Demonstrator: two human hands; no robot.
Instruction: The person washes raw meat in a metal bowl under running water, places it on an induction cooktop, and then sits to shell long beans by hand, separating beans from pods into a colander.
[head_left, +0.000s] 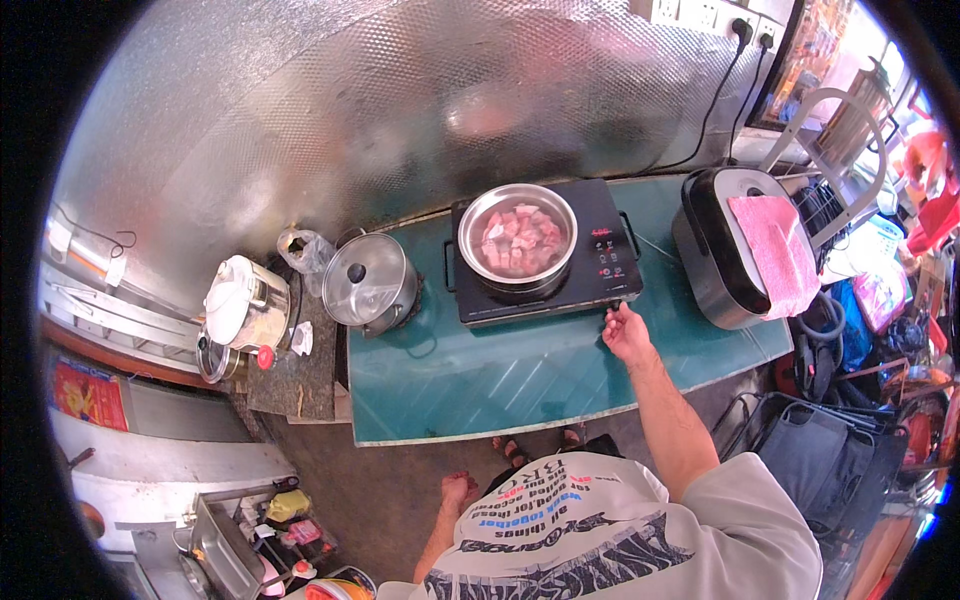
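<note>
My right hand (626, 334) reaches to the front right edge of a black electric cooktop (600, 202), its fingertips gripping the small control knob (616, 305). Red digits glow on the cooktop's panel. On its heating zone stands a stainless steel pot (517, 279) without a lid. Chunks of pale pink raw meat (523, 238) sit in liquid inside the pot. My left hand (459, 489) hangs low beside my body, away from the table, its fingers loosely curled. Nothing shows in it, though its palm side is partly hidden.
The cooktop rests on a green table (480, 390). To its left is a lidded steel pot (371, 281); to its right, a rice cooker (720, 247) with a pink cloth (776, 255) on top. Behind, cords (709, 127) run from wall sockets. A folding chair (810, 450) stands at the lower right.
</note>
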